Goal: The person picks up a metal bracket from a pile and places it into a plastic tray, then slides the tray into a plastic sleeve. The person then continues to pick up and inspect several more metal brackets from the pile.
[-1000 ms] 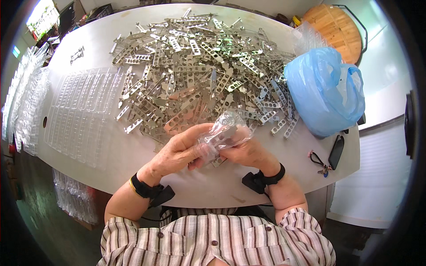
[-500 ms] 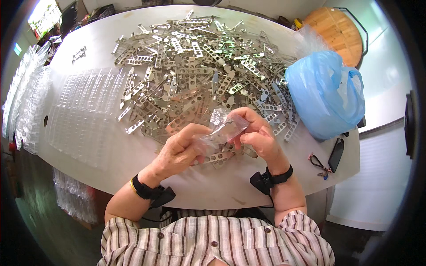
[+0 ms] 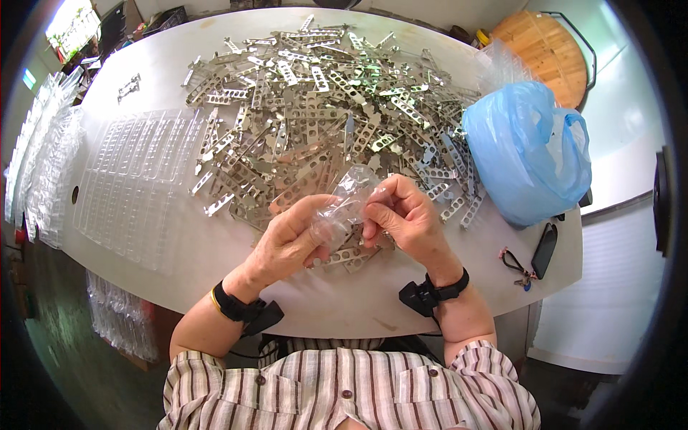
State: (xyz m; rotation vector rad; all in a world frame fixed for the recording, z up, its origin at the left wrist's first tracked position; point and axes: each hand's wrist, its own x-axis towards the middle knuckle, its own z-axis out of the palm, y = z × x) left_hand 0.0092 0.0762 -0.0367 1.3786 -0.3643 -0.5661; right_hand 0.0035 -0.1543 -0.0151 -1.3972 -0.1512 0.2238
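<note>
A small clear plastic bag (image 3: 350, 192) is stretched between my two hands, just above the near edge of the metal pile. My left hand (image 3: 290, 235) pinches its left side between thumb and fingers. At its right edge, the thumb and forefinger of my right hand (image 3: 410, 218) are pressed together on the plastic. Whether anything lies inside the bag I cannot make out. Flat silvery metal strips (image 3: 351, 254) with round holes lie right below my hands.
A big heap of perforated metal pieces (image 3: 308, 122) covers the table's middle. Clear plastic trays (image 3: 136, 186) lie on the left. A blue plastic bag (image 3: 519, 154) bulges at the right, with a black phone (image 3: 545, 251) and a strap with keys (image 3: 514, 265) nearer me.
My right fingers have drawn together in a pinch at the bag's edge. The bag has turned more upright and shifted a little left; my left hand is almost unmoved.
</note>
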